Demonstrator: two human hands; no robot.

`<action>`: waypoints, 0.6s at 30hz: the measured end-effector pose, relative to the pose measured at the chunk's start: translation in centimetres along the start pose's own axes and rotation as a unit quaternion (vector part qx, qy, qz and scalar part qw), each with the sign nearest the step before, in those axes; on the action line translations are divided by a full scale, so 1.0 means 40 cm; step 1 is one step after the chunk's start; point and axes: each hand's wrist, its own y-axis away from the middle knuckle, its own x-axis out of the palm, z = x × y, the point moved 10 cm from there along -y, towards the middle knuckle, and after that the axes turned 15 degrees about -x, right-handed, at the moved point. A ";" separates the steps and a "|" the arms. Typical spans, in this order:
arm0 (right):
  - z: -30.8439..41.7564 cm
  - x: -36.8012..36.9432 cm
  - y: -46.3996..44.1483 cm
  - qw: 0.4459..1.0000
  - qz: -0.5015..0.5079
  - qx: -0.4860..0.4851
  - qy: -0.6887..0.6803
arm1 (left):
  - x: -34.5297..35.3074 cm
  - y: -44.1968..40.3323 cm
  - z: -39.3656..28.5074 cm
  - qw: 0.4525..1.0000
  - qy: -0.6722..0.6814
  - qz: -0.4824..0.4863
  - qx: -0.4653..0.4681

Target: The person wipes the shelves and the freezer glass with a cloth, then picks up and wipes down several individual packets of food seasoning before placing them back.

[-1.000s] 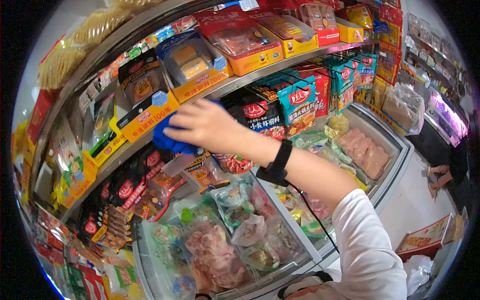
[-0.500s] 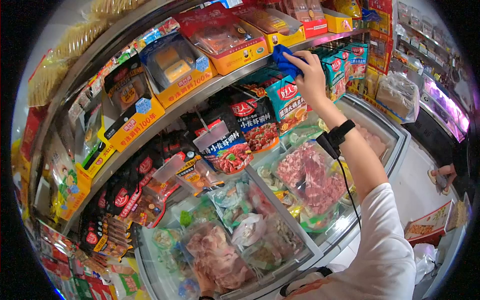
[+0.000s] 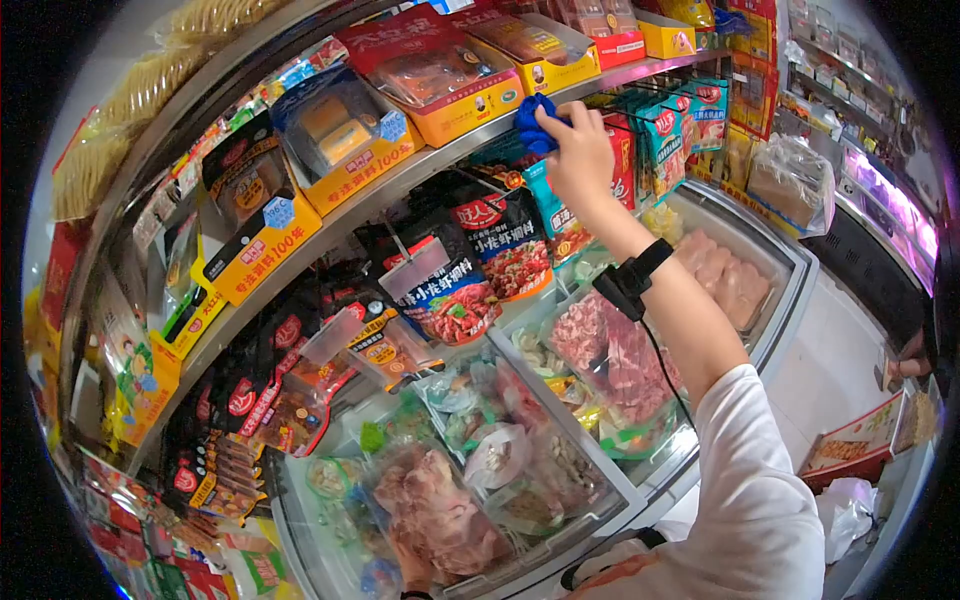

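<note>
Right hand (image 3: pixel 583 155) had fingers curled round blue cloth (image 3: pixel 536 125), at shelf edge (image 3: pixel 400 175) below yellow box (image 3: pixel 565 70). Cloth was partway along edge; stretches done or left, couldn't tell. Left hand (image 3: pixel 412 568) was beside bagged meat (image 3: pixel 440 510), grasp unclear.

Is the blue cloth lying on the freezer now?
No, the right hand holds the blue cloth up near the metal shelf edge, above the hanging seasoning packets.
</note>
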 end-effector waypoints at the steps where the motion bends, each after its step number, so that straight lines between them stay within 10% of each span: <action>1: 0.006 -0.001 -0.004 1.000 0.005 0.018 -0.008 | 0.004 -0.006 0.012 0.998 0.047 0.016 -0.023; 5: 0.178 0.010 -0.025 0.982 0.040 -0.151 -0.104 | 0.012 -0.010 0.007 0.999 -0.001 0.040 -0.032; 8: 0.094 0.006 -0.015 0.995 0.021 -0.080 -0.052 | -0.001 -0.003 -0.002 0.994 -0.097 0.040 -0.039; 11: 0.015 0.008 0.004 1.000 0.021 0.003 0.004 | -0.035 -0.010 -0.082 0.999 0.006 0.031 -0.043; 13: 0.038 0.006 -0.009 0.999 0.042 -0.016 -0.015 | -0.008 -0.021 -0.035 0.940 0.290 0.088 -0.157; 16: 0.094 0.006 -0.005 0.988 0.095 -0.117 -0.039 | -0.002 -0.014 -0.040 0.923 0.327 0.102 -0.178; 17: 0.076 0.007 0.008 0.988 0.119 -0.095 -0.016 | -0.009 -0.007 -0.041 0.924 0.324 0.101 -0.177; 18: 0.035 -0.025 0.012 0.995 0.088 -0.044 -0.008 | -0.027 -0.007 -0.081 0.993 0.046 0.067 -0.088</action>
